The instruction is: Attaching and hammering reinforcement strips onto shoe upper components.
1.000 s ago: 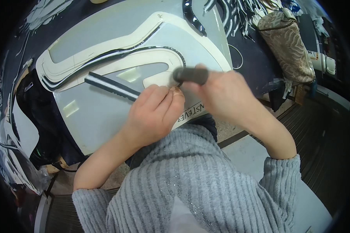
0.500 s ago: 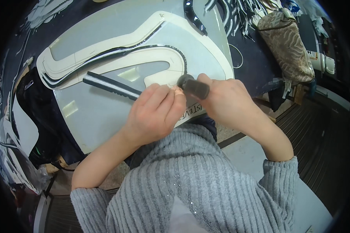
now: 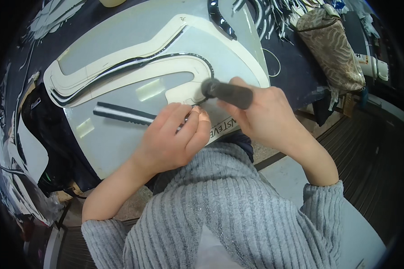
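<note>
My right hand (image 3: 271, 110) is closed round a hammer (image 3: 232, 94), whose dark head, blurred, hangs over the curved end of a cream template (image 3: 179, 93). A long grey-and-black utility knife (image 3: 123, 114) sticks out leftward from my closed left hand (image 3: 173, 134). The same hand's thumb and forefinger press together at the template's near edge, close to the hammer; what lies between them is mostly hidden. Along the template's inner curve runs a narrow shiny black strip (image 3: 134, 61). The template lies flat on a pale grey board (image 3: 116, 157).
Piled white and grey strips (image 3: 274, 18) lie at the far right beside a brown patterned pouch (image 3: 330, 51) and a white bottle (image 3: 372, 67). Black material (image 3: 49, 134) and cut pale pieces border the board's left. A curved black piece (image 3: 221, 20) rests at its far edge.
The hammer head has shifted slightly, and its long side now shows more. My right hand has moved a little rightward. The knife in my left hand has tilted nearer to level.
</note>
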A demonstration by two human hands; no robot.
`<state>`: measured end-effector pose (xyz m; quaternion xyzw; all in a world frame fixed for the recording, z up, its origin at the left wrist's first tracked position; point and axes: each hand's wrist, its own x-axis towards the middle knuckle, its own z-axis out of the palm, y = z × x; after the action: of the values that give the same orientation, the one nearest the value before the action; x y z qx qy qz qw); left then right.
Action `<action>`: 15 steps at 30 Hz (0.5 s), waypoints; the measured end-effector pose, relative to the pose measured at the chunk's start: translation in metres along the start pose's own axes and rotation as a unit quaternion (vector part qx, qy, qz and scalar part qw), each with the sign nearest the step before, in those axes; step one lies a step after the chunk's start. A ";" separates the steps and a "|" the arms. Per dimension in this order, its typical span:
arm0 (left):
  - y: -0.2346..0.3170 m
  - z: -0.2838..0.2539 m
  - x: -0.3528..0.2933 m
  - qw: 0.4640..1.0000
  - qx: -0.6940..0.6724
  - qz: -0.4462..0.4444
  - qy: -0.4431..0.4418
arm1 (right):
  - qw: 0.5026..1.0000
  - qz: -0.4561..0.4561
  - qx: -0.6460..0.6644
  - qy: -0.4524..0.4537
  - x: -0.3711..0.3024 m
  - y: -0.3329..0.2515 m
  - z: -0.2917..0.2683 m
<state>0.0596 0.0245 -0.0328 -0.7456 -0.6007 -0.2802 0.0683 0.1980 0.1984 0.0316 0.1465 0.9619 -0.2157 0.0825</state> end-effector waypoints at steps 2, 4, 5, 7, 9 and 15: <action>0.001 0.000 0.001 1.000 0.009 -0.003 0.007 | 0.998 0.015 0.055 0.031 0.002 -0.006 -0.002; 0.000 0.000 0.000 1.000 0.006 0.002 0.006 | 1.000 -0.003 0.009 -0.014 0.002 -0.002 0.005; -0.001 0.000 0.000 1.000 0.003 0.007 0.004 | 0.997 -0.022 -0.037 -0.057 0.002 0.000 0.006; -0.001 0.000 0.000 1.000 0.008 0.004 0.009 | 0.999 -0.002 -0.021 -0.048 0.001 -0.002 0.002; 0.000 -0.001 -0.001 1.000 0.011 0.002 0.011 | 0.997 0.005 0.068 0.048 0.002 -0.003 0.003; -0.006 -0.012 0.005 0.983 -0.110 -0.144 0.005 | 0.998 0.027 0.009 -0.050 0.001 -0.002 0.011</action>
<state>0.0501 0.0249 -0.0221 -0.6527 -0.6669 -0.3555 -0.0524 0.1977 0.1917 0.0229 0.1618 0.9504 -0.2289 0.1347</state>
